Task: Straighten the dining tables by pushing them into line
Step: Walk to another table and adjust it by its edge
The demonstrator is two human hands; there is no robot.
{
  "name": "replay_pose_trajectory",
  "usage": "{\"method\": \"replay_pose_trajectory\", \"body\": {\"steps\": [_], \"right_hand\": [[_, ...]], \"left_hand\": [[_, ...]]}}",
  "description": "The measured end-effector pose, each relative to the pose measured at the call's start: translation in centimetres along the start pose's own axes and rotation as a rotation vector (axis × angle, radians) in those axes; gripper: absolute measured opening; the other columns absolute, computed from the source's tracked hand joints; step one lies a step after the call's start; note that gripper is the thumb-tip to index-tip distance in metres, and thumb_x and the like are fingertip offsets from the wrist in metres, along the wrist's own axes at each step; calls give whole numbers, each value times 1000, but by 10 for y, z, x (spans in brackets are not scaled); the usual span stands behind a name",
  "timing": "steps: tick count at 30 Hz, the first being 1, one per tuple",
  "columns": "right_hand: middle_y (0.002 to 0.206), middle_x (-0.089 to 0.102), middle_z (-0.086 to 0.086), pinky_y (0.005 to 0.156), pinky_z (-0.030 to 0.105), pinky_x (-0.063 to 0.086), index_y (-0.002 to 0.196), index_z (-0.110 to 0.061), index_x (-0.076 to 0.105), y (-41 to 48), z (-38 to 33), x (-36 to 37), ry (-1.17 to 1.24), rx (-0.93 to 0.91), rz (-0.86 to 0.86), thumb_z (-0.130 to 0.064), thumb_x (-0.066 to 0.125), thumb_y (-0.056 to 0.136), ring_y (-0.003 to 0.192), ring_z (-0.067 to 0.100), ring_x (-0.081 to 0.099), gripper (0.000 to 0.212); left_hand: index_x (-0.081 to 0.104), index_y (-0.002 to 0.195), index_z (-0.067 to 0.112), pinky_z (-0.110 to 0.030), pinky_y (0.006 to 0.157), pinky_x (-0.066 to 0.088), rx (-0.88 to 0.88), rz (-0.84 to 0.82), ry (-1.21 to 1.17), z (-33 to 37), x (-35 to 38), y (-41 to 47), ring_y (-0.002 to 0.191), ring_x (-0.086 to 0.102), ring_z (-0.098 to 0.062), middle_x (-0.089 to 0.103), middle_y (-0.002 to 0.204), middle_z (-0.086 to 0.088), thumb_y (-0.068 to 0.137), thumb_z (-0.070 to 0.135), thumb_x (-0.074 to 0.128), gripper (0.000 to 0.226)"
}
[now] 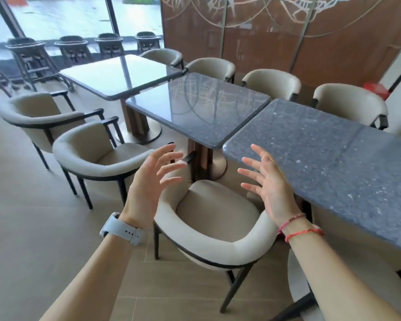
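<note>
Three dark stone-topped dining tables run on a diagonal from the right edge of the frame up toward the upper left. We see the near table [333, 158] fill the right side, the middle table [199, 107] sit at the centre, and the far table [120, 72] lie toward the windows. Their edges do not form one straight line: each top is stepped sideways from the next, and the near and middle tables come close only at their corners. Our left hand [153, 179] and right hand [269, 181] hang in the air at the lower centre of the frame, both spread wide with fingers splayed and palms turned toward each other, holding nothing and touching no table. The right hand floats just beside the near table's front corner. A cream armchair [218, 228] with dark legs stands below and between our hands. A pale watch [123, 228] sits on our left wrist and red bracelets [299, 225] on the right. More cream chairs line both sides of the tables, and dark high chairs [33, 56] stand along the window at the upper left.
</note>
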State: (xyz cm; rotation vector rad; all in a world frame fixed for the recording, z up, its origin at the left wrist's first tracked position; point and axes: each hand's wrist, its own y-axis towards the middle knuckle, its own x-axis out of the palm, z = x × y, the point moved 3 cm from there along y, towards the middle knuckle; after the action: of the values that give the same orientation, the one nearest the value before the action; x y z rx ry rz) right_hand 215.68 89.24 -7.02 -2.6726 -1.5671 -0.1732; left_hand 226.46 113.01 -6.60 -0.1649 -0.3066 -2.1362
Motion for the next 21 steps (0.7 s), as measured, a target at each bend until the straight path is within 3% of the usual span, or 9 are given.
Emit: {"method": "replay_pose_trajectory", "body": {"steps": [3, 6, 8, 12, 21], "right_hand": [[131, 65, 1, 91, 39, 54, 129, -45, 59, 8, 7, 58, -2, 14, -115, -67, 52, 75, 114, 18, 68, 59], [129, 67, 2, 95, 46, 52, 129, -43, 60, 8, 16, 122, 3, 28, -214, -59, 49, 85, 115, 22, 67, 48], [129, 67, 4, 96, 48, 51, 123, -46, 64, 4, 22, 168, 9, 36, -278, -61, 54, 81, 116, 26, 66, 46], [131, 64, 7, 86, 40, 54, 124, -44, 63, -13, 38, 260, -3, 59, -420, -63, 56, 76, 115, 25, 66, 52], [131, 65, 3, 92, 42, 54, 135, -40, 57, -48, 73, 402, -69, 88, -696, -66, 52, 76, 116, 20, 65, 64]], "left_hand": [[57, 136, 18, -51, 99, 47, 24, 111, 14, 15, -47, -25, 121, 60, -29, 62, 135, -11, 73, 76, 66, 85], [59, 134, 22, -52, 99, 47, 61, 221, 39, 29, -100, -56, 123, 59, -30, 63, 134, -8, 76, 77, 62, 80], [59, 134, 22, -56, 100, 45, 80, 302, 40, 37, -138, -79, 122, 58, -31, 64, 131, -7, 74, 79, 63, 82], [58, 134, 21, -54, 99, 46, 95, 441, 64, 52, -211, -128, 120, 59, -30, 64, 129, -7, 73, 79, 63, 85], [58, 135, 19, -48, 95, 49, 110, 699, 83, 65, -316, -216, 118, 61, -28, 65, 128, -7, 71, 82, 62, 90]]}}
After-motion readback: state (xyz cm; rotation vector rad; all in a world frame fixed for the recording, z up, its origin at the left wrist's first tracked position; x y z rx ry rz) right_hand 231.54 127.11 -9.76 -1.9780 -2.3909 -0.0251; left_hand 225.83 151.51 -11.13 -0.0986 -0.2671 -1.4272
